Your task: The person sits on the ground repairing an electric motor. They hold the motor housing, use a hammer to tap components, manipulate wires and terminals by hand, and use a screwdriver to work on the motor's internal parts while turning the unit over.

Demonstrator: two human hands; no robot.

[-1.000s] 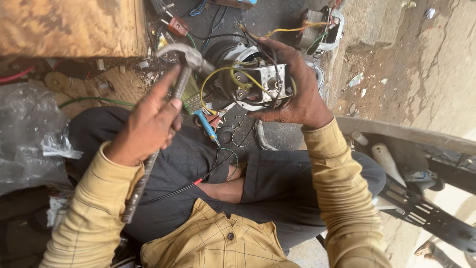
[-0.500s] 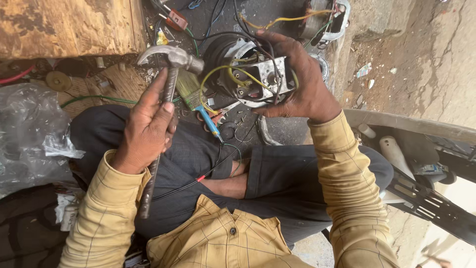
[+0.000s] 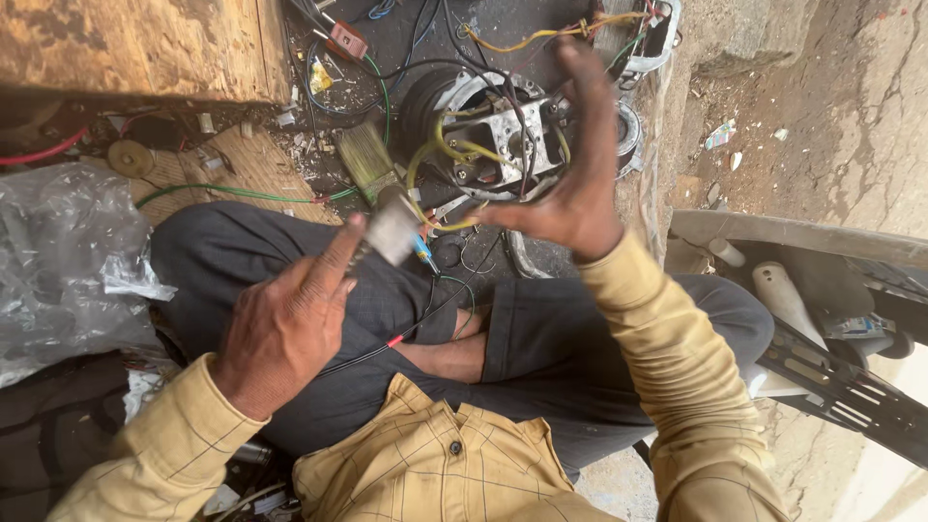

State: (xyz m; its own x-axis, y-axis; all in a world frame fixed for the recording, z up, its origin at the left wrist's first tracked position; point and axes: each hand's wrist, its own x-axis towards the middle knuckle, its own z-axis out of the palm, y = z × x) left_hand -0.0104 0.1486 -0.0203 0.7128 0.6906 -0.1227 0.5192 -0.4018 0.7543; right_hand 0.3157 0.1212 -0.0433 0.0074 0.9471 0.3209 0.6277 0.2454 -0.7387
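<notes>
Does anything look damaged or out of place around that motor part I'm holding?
Yes. The motor part in the right hand has loose yellow and black wires spilling out, unconnected. The floor around it is littered with small bits and stray cables.

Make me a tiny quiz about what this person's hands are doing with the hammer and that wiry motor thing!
1. True or false: the left hand holds the hammer.
2. Which hand grips the motor part with yellow and black wires? A) left B) right
3. Fill in: a paintbrush lies just beyond the hammer's ____.

Key
1. True
2. B
3. Head
</notes>
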